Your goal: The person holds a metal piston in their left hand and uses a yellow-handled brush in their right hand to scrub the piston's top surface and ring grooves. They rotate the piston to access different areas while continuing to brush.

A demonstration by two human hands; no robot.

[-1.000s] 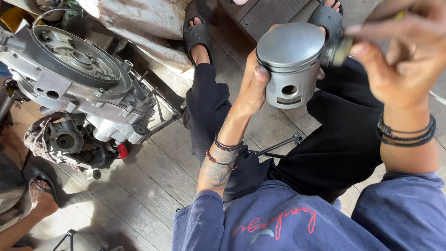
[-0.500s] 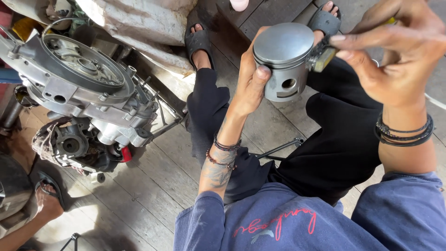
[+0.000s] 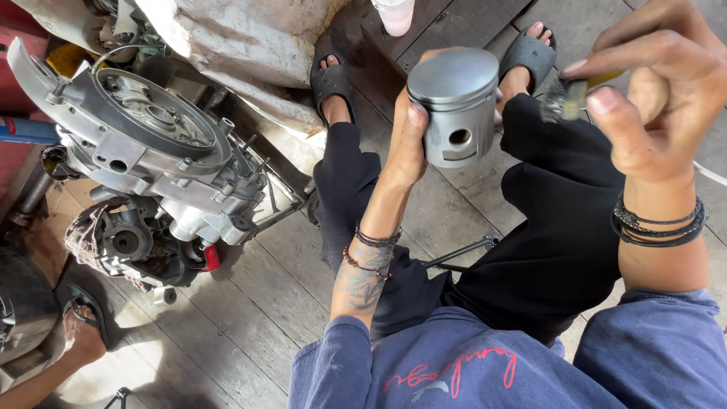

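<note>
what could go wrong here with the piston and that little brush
The left hand holds the grey piston up in the air over the plank floor and legs; a slip might drop and dent it. The small brush pinched in the right hand is off the piston and blurred, so a stroke might miss.

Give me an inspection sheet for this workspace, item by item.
Surface: worn wooden plank floor.
Job's things: grey metal piston, crown up, side hole showing; small brush.
Clutter: engine casing on the floor; pink cup; thin metal rod.
Hands: left hand grips the piston; right hand pinches the brush, apart from the piston.
Cables: nothing seen.
Surroundings: another person's sandalled foot.
</note>
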